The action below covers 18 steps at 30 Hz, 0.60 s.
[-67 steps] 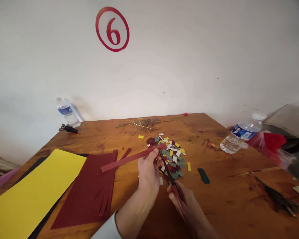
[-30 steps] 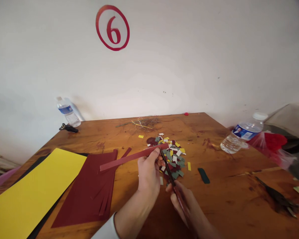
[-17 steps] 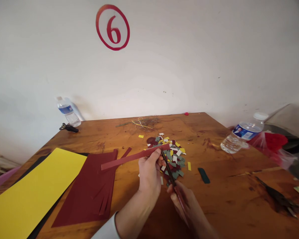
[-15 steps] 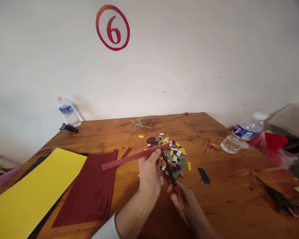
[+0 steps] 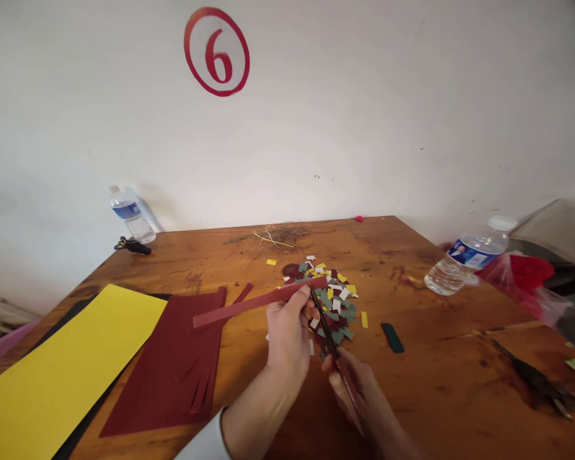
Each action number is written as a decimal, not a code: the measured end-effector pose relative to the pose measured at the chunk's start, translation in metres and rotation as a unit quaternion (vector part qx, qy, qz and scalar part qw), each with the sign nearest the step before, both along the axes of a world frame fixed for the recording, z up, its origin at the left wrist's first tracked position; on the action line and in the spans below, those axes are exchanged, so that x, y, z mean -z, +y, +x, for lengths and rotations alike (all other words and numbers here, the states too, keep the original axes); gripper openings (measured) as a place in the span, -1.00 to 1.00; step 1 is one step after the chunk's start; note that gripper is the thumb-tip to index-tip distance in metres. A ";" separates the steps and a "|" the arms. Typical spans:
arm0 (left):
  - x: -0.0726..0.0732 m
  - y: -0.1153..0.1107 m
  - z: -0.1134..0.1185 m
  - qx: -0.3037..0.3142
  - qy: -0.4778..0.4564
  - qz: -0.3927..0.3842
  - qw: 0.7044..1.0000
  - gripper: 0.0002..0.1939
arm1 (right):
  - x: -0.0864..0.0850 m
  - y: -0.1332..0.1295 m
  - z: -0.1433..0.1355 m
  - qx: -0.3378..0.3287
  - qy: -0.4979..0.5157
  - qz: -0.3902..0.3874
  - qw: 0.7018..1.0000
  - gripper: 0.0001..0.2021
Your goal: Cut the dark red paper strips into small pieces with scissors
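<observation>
My left hand (image 5: 287, 335) pinches a long dark red paper strip (image 5: 249, 308) near its right end, thumb on top. My right hand (image 5: 357, 390) is closed around the handles of a pair of scissors (image 5: 326, 332). Their blades point up and left, and the tips meet the strip just beside my left fingertips. Whether the blades are parted cannot be made out. Below the strip lies a pile of small paper pieces (image 5: 336, 306) in green, white, yellow and dark red, partly hidden by my hands.
Dark red sheets (image 5: 172, 358) with cut strips and a yellow sheet (image 5: 71, 364) lie at left. Water bottles stand at back left (image 5: 133, 214) and right (image 5: 469, 255). Pliers (image 5: 536, 380) and a dark green piece (image 5: 392, 338) lie at right. Thin wires (image 5: 273, 237) lie near the wall.
The strip's left end has shifted very slightly to the left. Both hands and the scissors stay in nearly the same place.
</observation>
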State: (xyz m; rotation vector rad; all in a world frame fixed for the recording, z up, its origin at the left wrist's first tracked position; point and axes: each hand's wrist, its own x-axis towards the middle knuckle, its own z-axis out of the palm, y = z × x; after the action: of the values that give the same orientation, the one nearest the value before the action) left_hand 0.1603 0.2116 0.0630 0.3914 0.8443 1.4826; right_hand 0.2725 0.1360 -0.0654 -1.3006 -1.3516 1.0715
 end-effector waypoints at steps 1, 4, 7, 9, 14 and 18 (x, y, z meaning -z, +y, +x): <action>0.000 0.000 0.000 0.000 0.001 0.000 1.000 -0.66 | 0.002 0.000 -0.001 0.001 0.002 0.005 1.000 -0.52; -0.001 -0.001 0.001 -0.007 -0.001 -0.006 1.000 -0.66 | 0.001 -0.001 -0.003 0.005 0.010 0.020 1.000 -0.51; -0.002 -0.001 0.002 -0.013 -0.005 -0.011 1.000 -0.66 | -0.007 -0.001 -0.001 -0.007 0.008 0.013 1.000 -0.51; -0.003 -0.002 0.002 -0.010 -0.003 -0.010 1.000 -0.66 | -0.013 0.000 0.000 -0.035 -0.003 -0.021 0.999 -0.54; -0.002 -0.002 0.002 -0.009 0.000 -0.010 1.000 -0.68 | -0.019 -0.001 0.004 -0.025 -0.004 -0.044 0.999 -0.61; -0.001 -0.001 0.002 -0.007 0.000 -0.009 1.000 -0.68 | -0.015 -0.002 0.005 -0.021 -0.006 -0.028 0.999 -0.66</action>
State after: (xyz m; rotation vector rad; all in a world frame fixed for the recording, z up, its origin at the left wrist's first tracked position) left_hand 0.1619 0.2103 0.0640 0.3726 0.8624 1.4873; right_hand 0.2776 0.1343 -0.0508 -1.3255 -1.3719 1.1398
